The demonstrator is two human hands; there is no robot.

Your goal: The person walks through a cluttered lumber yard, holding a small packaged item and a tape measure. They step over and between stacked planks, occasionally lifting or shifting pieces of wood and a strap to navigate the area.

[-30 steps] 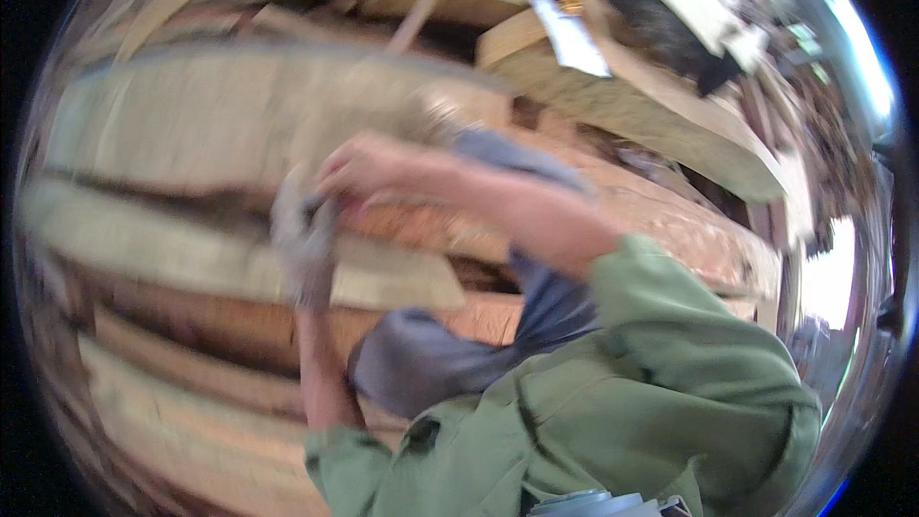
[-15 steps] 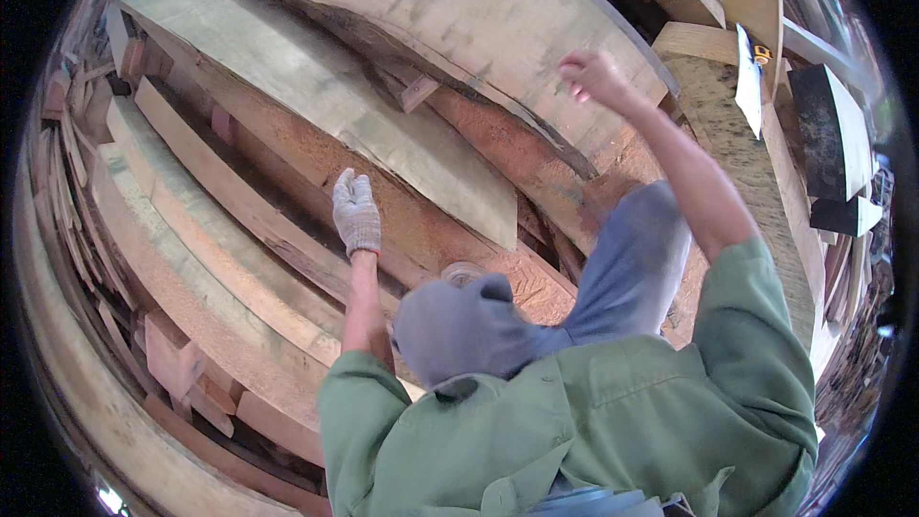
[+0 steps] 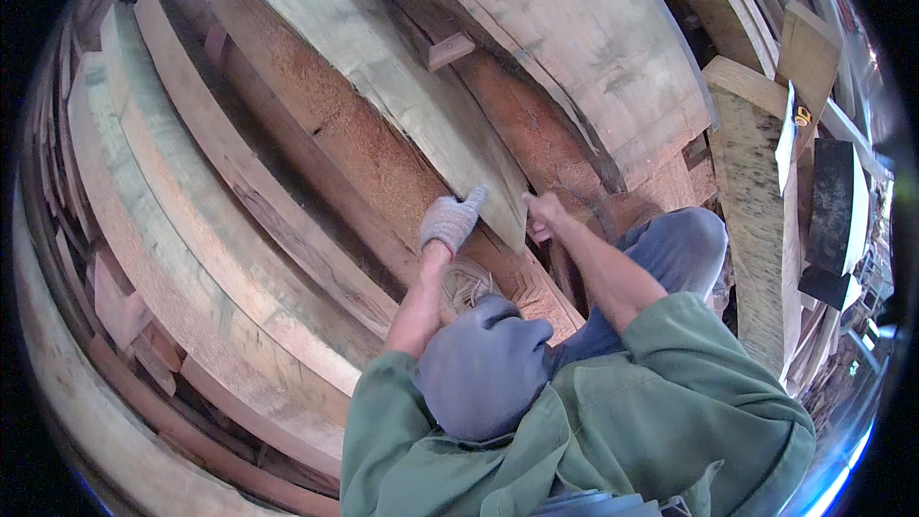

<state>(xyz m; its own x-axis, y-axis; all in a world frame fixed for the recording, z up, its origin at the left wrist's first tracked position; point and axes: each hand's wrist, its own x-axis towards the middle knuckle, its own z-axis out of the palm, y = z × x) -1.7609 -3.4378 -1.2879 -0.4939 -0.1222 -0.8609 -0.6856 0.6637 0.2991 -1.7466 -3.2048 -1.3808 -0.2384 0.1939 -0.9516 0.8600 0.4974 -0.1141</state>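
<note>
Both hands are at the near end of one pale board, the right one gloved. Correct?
Not quite: the head view shows the glove on the left hand; the right hand is bare. Both are at the pale board's near end.

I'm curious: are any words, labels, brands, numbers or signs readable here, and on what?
None can be read.
Pale plank between left hand and right hand: stains, no lettering visible.
Green shirt: none visible.
Small yellow item by the white sheet: too small to tell.
</note>
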